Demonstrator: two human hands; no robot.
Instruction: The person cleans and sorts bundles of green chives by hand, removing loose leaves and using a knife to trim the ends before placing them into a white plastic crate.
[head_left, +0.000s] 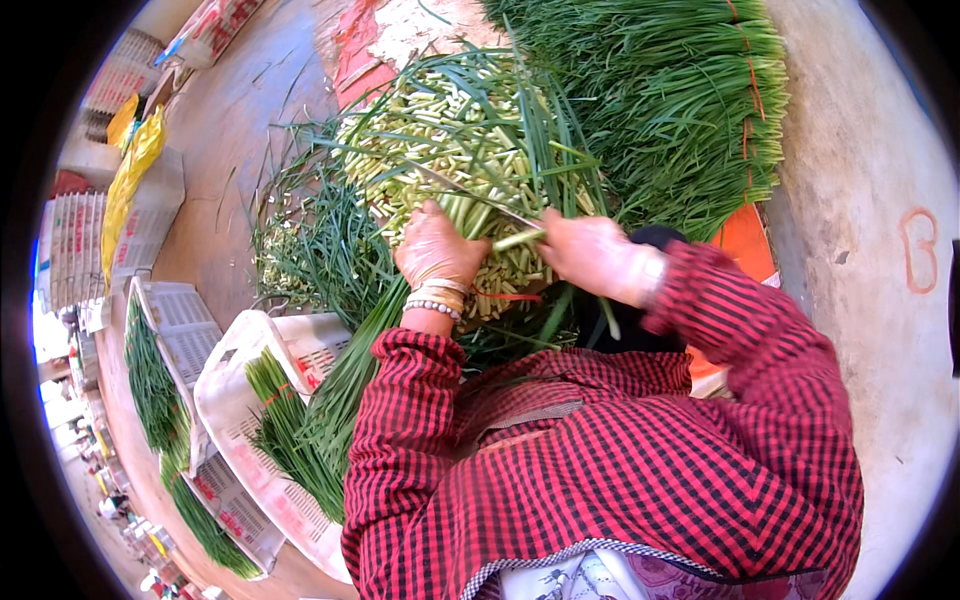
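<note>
My left hand (pixel 437 252), in a thin clear glove with rubber bands and a beaded bracelet at the wrist, is closed round a bunch of chives (pixel 365 345). Their pale stem ends (pixel 468 213) point away from me; the long green leaves trail back toward my left forearm. My right hand (pixel 590 258), also gloved, grips a knife whose thin blade (pixel 450 184) slants across the stem ends. A pale stalk (pixel 518 240) sticks out beside the right fingers. The knife's handle is hidden in the hand. Beneath both hands lies a heap of short cut stems (pixel 440 130).
Tied bundles of chives (pixel 660 110) are stacked at the far right. Loose leaves (pixel 320 210) litter the floor left of the heap. A white plastic basket (pixel 225 385) with chives stands at my left, beside another crate (pixel 185 310). Further off are stacked crates (pixel 75 250) and a yellow bag (pixel 135 185).
</note>
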